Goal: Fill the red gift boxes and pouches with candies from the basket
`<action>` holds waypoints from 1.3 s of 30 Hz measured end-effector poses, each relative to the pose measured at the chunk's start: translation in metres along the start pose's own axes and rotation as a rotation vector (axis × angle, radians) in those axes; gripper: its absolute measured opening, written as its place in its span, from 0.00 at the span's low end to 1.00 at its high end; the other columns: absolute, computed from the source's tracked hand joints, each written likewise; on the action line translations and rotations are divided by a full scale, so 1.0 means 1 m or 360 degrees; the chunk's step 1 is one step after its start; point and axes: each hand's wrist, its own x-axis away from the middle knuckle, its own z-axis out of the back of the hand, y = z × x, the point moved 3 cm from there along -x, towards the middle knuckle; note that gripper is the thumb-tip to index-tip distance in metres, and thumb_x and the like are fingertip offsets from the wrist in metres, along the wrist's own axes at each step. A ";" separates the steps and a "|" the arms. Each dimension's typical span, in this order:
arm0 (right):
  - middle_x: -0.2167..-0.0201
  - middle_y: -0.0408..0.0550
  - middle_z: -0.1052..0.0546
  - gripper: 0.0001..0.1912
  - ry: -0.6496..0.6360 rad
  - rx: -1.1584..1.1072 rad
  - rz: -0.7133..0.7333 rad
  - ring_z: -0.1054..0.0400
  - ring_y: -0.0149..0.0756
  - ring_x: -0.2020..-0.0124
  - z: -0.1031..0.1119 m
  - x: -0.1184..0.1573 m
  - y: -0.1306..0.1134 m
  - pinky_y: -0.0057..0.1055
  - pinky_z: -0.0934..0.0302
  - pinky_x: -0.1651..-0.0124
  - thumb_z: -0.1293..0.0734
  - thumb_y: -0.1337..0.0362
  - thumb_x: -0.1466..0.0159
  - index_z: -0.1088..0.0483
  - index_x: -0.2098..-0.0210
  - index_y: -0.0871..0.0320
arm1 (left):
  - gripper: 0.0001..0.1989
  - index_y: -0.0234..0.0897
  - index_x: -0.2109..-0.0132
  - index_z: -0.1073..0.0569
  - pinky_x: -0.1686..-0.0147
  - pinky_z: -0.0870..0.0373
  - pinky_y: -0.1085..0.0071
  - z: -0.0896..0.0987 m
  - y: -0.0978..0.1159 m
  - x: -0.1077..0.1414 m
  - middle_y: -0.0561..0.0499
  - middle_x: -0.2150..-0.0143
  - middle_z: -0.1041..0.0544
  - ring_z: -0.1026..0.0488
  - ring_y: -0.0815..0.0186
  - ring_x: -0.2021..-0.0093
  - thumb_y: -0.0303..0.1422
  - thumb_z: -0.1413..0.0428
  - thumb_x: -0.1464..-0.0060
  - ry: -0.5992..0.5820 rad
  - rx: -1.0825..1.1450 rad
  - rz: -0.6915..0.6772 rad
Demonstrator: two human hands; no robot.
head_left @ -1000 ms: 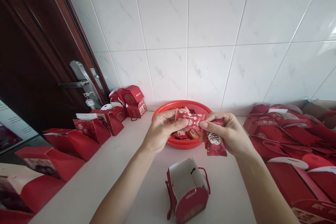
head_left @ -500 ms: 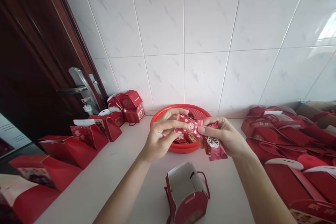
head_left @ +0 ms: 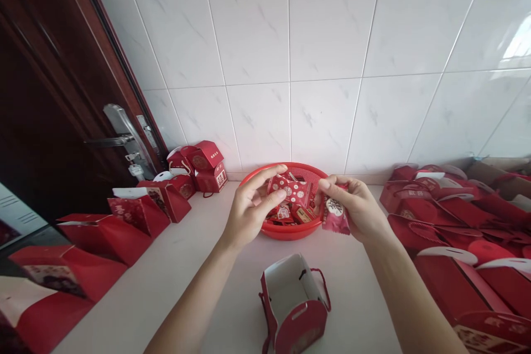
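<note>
Presently, left hand (head_left: 248, 208) pinches a dotted packet (head_left: 297, 192); right hand (head_left: 360, 207) grips a second packet (head_left: 335, 214) beside it. Red basket (head_left: 292, 232) behind both hands; open box (head_left: 305, 323) on worktop (head_left: 203, 246), nearer than they.

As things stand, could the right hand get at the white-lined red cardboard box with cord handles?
Likely yes: nothing visible stands between the right hand and the box, whose top is open, though the small glossy red packet in that hand would probably hamper grasping.
</note>
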 end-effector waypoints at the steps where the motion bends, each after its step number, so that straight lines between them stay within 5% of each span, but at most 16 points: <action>1: 0.80 0.45 0.23 0.19 0.0051 -0.0030 0.0009 0.31 0.30 0.80 0.001 -0.001 -0.001 0.26 0.35 0.75 0.20 0.51 0.50 0.25 0.79 0.59 | 0.14 0.41 0.51 0.19 0.58 0.22 0.69 0.001 0.000 0.000 0.47 0.49 0.20 0.22 0.60 0.52 0.35 0.36 0.44 0.0001 -0.0082 -0.0037; 8: 0.79 0.44 0.25 0.22 0.0414 0.0082 0.0190 0.36 0.28 0.81 0.004 -0.004 0.006 0.25 0.41 0.80 0.21 0.47 0.50 0.27 0.76 0.59 | 0.13 0.40 0.53 0.17 0.57 0.27 0.67 -0.011 -0.010 0.002 0.45 0.55 0.19 0.23 0.59 0.55 0.39 0.42 0.38 -0.0250 -0.0442 0.0041; 13: 0.80 0.43 0.28 0.22 0.0521 0.0481 0.0392 0.40 0.28 0.80 -0.003 0.000 0.013 0.27 0.45 0.77 0.23 0.46 0.45 0.27 0.75 0.58 | 0.14 0.39 0.59 0.17 0.57 0.30 0.64 -0.020 -0.006 0.005 0.47 0.62 0.19 0.25 0.61 0.62 0.44 0.35 0.46 -0.0327 -0.0646 0.0053; 20: 0.80 0.43 0.27 0.22 0.0429 0.0557 0.0400 0.40 0.30 0.80 -0.013 0.002 0.014 0.29 0.45 0.77 0.27 0.44 0.41 0.27 0.75 0.57 | 0.15 0.39 0.64 0.17 0.62 0.32 0.67 -0.028 -0.013 0.009 0.48 0.64 0.20 0.27 0.62 0.64 0.46 0.39 0.41 -0.0442 -0.0588 0.0071; 25: 0.71 0.49 0.20 0.20 0.0311 0.0517 0.0299 0.29 0.36 0.72 -0.017 0.002 0.012 0.30 0.36 0.71 0.25 0.45 0.43 0.24 0.71 0.57 | 0.16 0.37 0.64 0.20 0.73 0.40 0.71 -0.028 -0.017 0.010 0.53 0.72 0.25 0.34 0.68 0.73 0.46 0.38 0.43 -0.0424 -0.0509 0.0228; 34: 0.59 0.51 0.18 0.18 -0.0001 0.0096 0.0071 0.23 0.41 0.60 -0.010 -0.001 0.020 0.32 0.28 0.60 0.24 0.52 0.41 0.25 0.58 0.55 | 0.17 0.36 0.64 0.21 0.70 0.32 0.72 -0.022 -0.013 0.006 0.52 0.70 0.26 0.32 0.67 0.70 0.47 0.42 0.39 -0.0574 -0.0254 0.0333; 39: 0.64 0.48 0.18 0.18 0.0000 -0.0018 -0.0003 0.25 0.36 0.68 -0.006 -0.002 0.013 0.29 0.32 0.66 0.22 0.53 0.44 0.22 0.59 0.55 | 0.18 0.35 0.67 0.24 0.73 0.28 0.74 -0.017 -0.014 0.005 0.54 0.73 0.34 0.33 0.68 0.71 0.48 0.39 0.43 -0.0666 0.0055 0.0609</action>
